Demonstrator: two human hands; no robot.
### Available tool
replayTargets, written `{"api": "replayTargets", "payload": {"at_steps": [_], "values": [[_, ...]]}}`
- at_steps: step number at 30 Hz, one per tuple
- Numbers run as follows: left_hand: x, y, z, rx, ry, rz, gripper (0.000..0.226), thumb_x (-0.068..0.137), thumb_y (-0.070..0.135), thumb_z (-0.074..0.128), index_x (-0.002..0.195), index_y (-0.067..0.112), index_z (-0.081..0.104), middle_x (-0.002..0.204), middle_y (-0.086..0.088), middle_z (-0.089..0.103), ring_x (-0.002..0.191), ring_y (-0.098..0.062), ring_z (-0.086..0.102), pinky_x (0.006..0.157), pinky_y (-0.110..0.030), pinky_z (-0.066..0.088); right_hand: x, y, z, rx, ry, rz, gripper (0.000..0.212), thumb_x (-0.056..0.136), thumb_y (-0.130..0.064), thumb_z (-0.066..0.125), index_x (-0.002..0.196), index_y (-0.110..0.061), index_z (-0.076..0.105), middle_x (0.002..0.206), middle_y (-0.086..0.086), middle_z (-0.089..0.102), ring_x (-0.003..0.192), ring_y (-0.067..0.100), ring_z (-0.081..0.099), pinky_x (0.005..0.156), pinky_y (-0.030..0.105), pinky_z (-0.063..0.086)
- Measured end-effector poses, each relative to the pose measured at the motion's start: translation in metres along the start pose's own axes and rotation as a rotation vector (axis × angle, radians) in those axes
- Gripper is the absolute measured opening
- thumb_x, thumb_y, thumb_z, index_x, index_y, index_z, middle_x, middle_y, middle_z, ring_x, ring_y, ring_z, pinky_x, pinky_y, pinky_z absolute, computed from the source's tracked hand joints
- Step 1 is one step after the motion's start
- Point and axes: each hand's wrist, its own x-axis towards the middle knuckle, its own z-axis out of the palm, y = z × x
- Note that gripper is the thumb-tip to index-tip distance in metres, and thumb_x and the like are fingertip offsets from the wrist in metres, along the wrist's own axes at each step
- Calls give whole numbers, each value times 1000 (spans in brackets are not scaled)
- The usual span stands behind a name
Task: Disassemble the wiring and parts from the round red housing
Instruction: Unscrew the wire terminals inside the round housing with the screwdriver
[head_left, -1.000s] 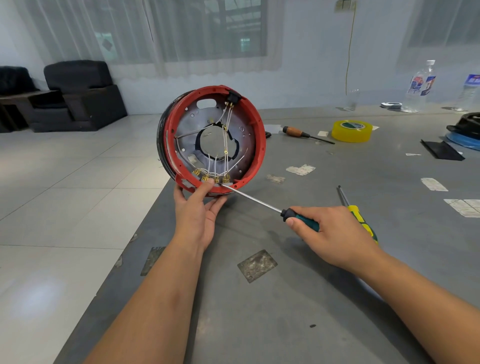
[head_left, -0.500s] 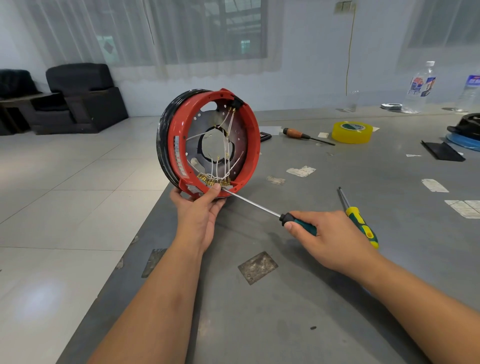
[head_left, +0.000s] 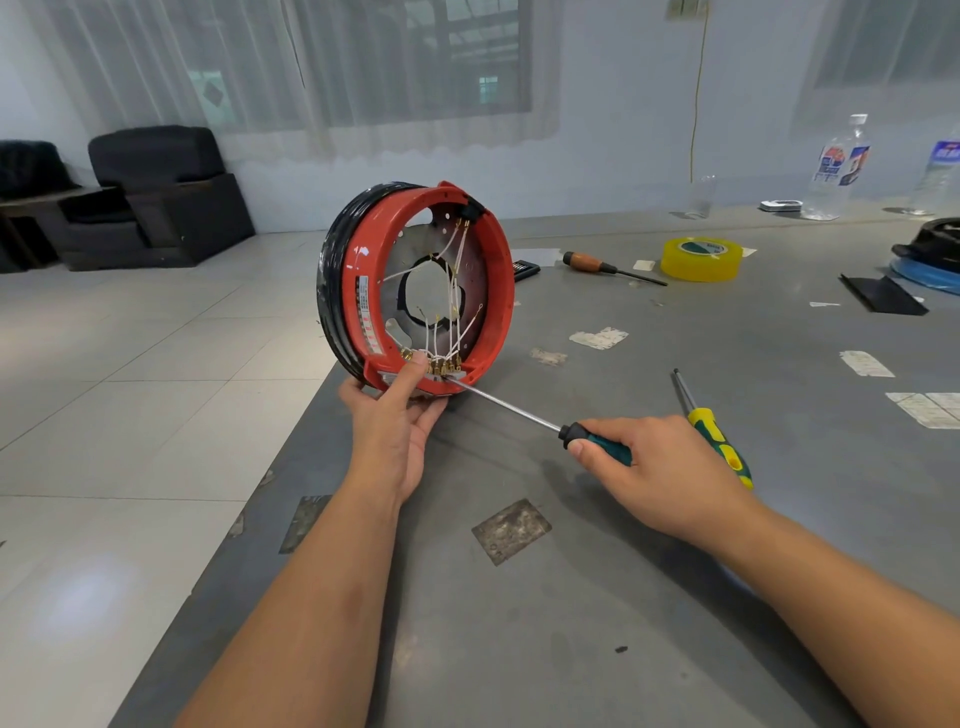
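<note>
The glossy round red housing (head_left: 498, 291) has been turned further edge-on since a second ago, stood at the grey table's (head_left: 597, 597) corner and gripped underneath by the left hand (head_left: 397, 421); the steel-shafted screwdriver (head_left: 524, 413) is grasped by the right hand (head_left: 660, 473), tip at the brass terminals (head_left: 439, 366).

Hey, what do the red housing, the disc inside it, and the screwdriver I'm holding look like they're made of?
Red housing: likely moulded plastic, glossy, with soft highlights on its outer wall. Disc inside: looks like dull grey sheet metal with punched holes. Screwdriver: bright polished metal shaft; the dark green and black handle looks like plastic or rubber, hard to tell which.
</note>
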Motion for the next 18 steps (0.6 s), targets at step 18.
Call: {"api": "replayTargets", "payload": {"at_steps": [18], "values": [[1,-2,-1,140,0,12,46,93,4,76,119,24,44,136,-15,63,112,-30,75,94,-52,62,2,9,-4,1,-39,20,37,95,-62,45,107,-42,74,63,-6,64,59,10,58,45,23,37]]}}
